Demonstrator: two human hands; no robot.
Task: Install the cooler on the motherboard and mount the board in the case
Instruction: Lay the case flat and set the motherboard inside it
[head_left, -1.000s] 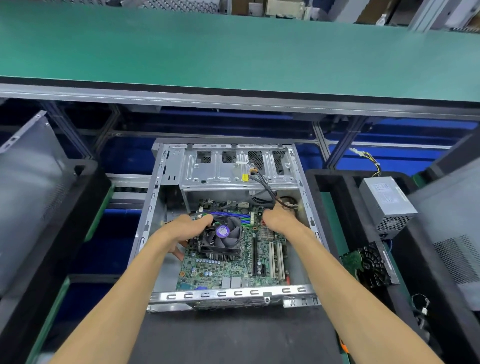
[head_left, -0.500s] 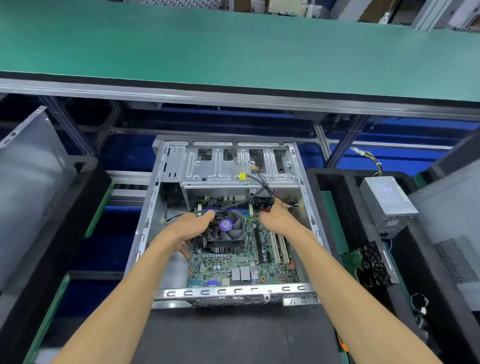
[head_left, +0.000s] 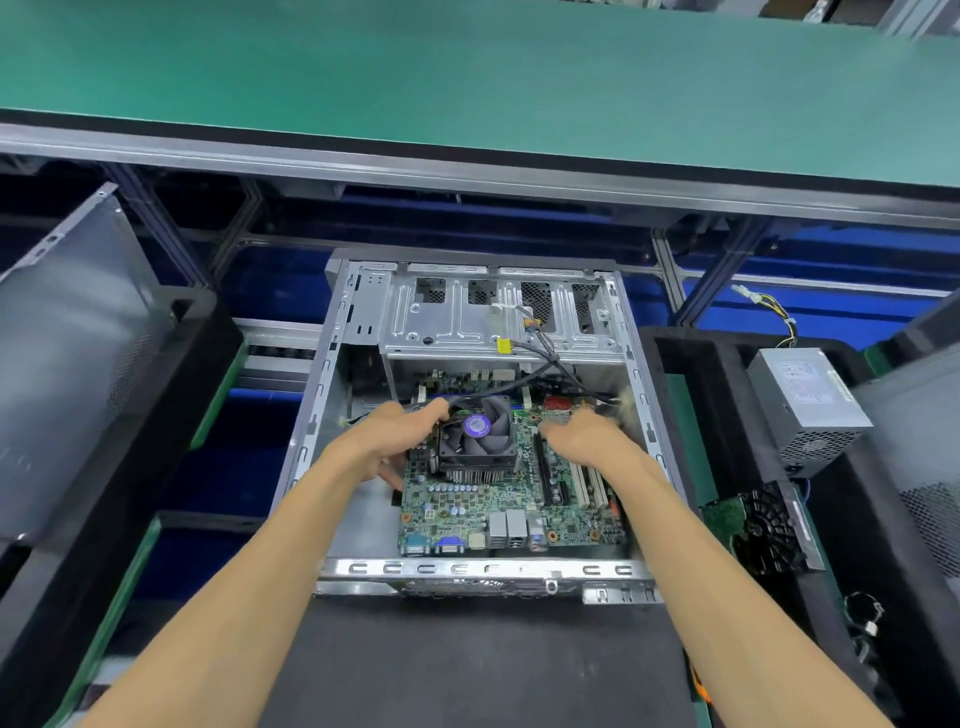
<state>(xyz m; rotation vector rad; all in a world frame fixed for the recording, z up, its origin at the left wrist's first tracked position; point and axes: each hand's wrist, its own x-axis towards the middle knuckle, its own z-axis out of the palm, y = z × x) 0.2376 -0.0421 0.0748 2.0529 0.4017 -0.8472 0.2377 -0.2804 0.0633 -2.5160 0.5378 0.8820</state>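
Note:
An open metal case lies flat in front of me. Inside it sits the green motherboard, with a black fan cooler mounted on it. My left hand grips the board's left edge, its thumb up against the cooler's top left corner. On the board's right part my right hand holds on near the expansion slots, fingers curled over it. Black cables run from the drive cage down over the board's far edge.
A grey power supply and a black graphics card lie in the black tray on the right. A grey side panel leans at the left. Across the top runs a green-topped bench, with a black mat near me.
Both hands have slid the motherboard to the right inside the case, and bare case floor now shows left of the board. The cooler moved with it.

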